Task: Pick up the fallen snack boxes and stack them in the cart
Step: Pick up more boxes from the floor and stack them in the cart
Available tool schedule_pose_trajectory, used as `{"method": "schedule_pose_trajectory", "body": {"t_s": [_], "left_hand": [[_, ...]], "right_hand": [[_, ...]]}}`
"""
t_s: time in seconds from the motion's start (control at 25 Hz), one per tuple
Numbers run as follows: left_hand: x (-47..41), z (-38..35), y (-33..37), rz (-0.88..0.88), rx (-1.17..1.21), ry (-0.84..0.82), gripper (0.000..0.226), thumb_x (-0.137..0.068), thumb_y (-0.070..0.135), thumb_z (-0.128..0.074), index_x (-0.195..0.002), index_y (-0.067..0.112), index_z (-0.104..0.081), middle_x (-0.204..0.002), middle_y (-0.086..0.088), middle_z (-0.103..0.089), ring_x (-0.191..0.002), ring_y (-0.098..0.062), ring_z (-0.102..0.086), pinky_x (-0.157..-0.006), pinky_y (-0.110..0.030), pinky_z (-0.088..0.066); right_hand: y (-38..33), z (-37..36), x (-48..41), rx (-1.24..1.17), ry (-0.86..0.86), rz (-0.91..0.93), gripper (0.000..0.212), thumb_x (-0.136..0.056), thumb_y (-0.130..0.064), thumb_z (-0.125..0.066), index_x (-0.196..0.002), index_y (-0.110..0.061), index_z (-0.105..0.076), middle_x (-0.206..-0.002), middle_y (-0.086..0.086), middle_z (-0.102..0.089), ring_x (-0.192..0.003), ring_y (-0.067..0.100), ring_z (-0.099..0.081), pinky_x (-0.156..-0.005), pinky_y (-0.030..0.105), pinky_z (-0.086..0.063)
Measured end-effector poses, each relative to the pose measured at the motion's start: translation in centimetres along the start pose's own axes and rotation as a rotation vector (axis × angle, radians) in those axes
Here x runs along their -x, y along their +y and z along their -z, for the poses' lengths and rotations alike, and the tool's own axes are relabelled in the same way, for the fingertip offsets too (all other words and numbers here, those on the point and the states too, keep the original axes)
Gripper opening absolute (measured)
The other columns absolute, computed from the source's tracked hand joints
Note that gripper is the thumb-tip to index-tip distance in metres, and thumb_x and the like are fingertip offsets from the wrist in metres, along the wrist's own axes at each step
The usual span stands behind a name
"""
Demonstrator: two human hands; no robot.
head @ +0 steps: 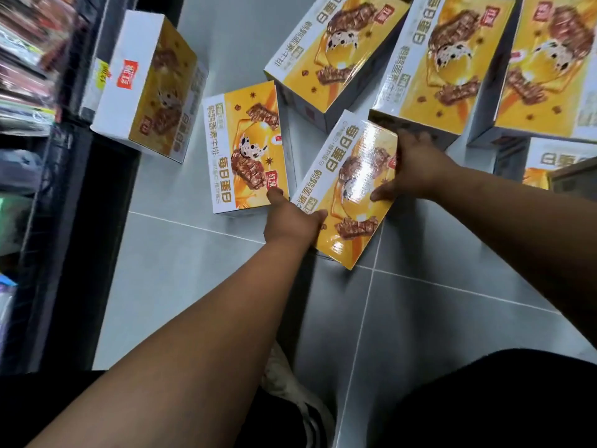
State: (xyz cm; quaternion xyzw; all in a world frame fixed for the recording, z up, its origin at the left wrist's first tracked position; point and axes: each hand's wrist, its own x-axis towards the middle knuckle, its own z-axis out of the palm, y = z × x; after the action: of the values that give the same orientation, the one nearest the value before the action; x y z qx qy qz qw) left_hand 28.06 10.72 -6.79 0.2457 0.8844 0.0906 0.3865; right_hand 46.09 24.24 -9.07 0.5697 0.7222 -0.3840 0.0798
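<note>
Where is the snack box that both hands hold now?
Head view, centre: the held box is between the left hand and the right hand, down at the tiled floor, with another snack box just to its left.

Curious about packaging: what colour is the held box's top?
The held snack box is mostly yellow-orange with a white edge; head view.

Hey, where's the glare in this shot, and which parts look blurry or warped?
Head view: a white glare streak crosses the glossy top of the held box, gripped by the left hand and right hand. Head view: the shelf goods at the left edge are smeared by motion blur, and the box by the shelf looks soft. Head view: the wide-angle lens splays the scene outward.
</note>
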Motion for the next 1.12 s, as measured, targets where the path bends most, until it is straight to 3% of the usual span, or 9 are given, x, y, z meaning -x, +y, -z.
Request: {"method": "schedule_pose_trajectory", "body": {"t_s": [0.2, 0.36, 0.6, 0.84, 0.96, 1.12], "left_hand": [[2.7, 3.8, 1.5, -0.005, 0.013, -0.019, 0.050, -0.074, 0.035, -0.081, -0.114, 0.015, -0.057, -0.117, -0.005, -0.067, -0.103, -0.029, -0.064, -0.089, -0.043, -0.054], [8.7, 10.0, 4.9, -0.069, -0.087, 0.031, 0.054, -0.078, 0.036, -0.078, -0.122, 0.016, -0.054, -0.122, -0.004, -0.063, -0.110, -0.028, -0.060, -0.090, -0.038, -0.050], [19.4, 22.7, 11.4, -0.185, -0.118, 0.136, 0.062, -0.073, 0.036, -0.082, -0.127, 0.020, -0.056, -0.126, -0.003, -0.062, -0.113, -0.027, -0.059, -0.091, -0.037, -0.048], [33.8, 35.3, 20.2, -0.375, -0.085, 0.153, 0.053, -0.069, 0.031, -0.083, -0.117, 0.023, -0.062, -0.113, 0.001, -0.069, -0.103, -0.024, -0.064, -0.076, -0.028, -0.043], [41.0, 40.3, 23.9, -0.472, -0.052, 0.153, 0.053, -0.066, 0.028, -0.086, -0.114, 0.022, -0.063, -0.110, 0.001, -0.071, -0.100, -0.022, -0.066, -0.081, -0.031, -0.050], [49.4, 44.7, 28.1, -0.631, -0.070, 0.130, 0.054, -0.063, 0.033, -0.087, -0.111, 0.025, -0.065, -0.107, 0.002, -0.073, -0.097, -0.021, -0.068, -0.084, -0.037, -0.053]], "right_hand": [[-1.7, 2.4, 4.3, -0.094, 0.040, 0.012, 0.127, -0.044, -0.043, -0.094, -0.148, -0.020, -0.024, -0.145, 0.013, -0.036, -0.138, 0.033, -0.025, -0.109, 0.044, -0.032], [-5.9, 8.2, 10.4, -0.150, 0.098, -0.071, 0.121, -0.047, -0.040, -0.094, -0.145, -0.018, -0.027, -0.142, 0.018, -0.030, -0.131, 0.036, -0.037, -0.103, 0.042, -0.037], [-13.8, 19.6, 21.6, -0.237, 0.201, -0.073, 0.114, -0.049, -0.041, -0.093, -0.142, -0.017, -0.031, -0.140, 0.018, -0.035, -0.130, 0.034, -0.037, -0.102, 0.043, -0.039], [-20.2, 35.0, 36.6, -0.295, 0.375, -0.087, 0.106, -0.055, -0.037, -0.092, -0.142, -0.018, -0.034, -0.137, 0.017, -0.038, -0.125, 0.032, -0.042, -0.100, 0.037, -0.040], [-22.3, 41.6, 44.3, -0.304, 0.464, -0.105, 0.110, -0.053, -0.038, -0.092, -0.145, -0.023, -0.034, -0.136, 0.016, -0.040, -0.125, 0.030, -0.042, -0.104, 0.039, -0.041], [-23.3, 48.4, 53.6, -0.363, 0.606, -0.141, 0.101, -0.050, -0.041, -0.091, -0.136, -0.029, -0.040, -0.129, 0.011, -0.046, -0.103, 0.025, -0.058, -0.094, 0.038, -0.049]]}}
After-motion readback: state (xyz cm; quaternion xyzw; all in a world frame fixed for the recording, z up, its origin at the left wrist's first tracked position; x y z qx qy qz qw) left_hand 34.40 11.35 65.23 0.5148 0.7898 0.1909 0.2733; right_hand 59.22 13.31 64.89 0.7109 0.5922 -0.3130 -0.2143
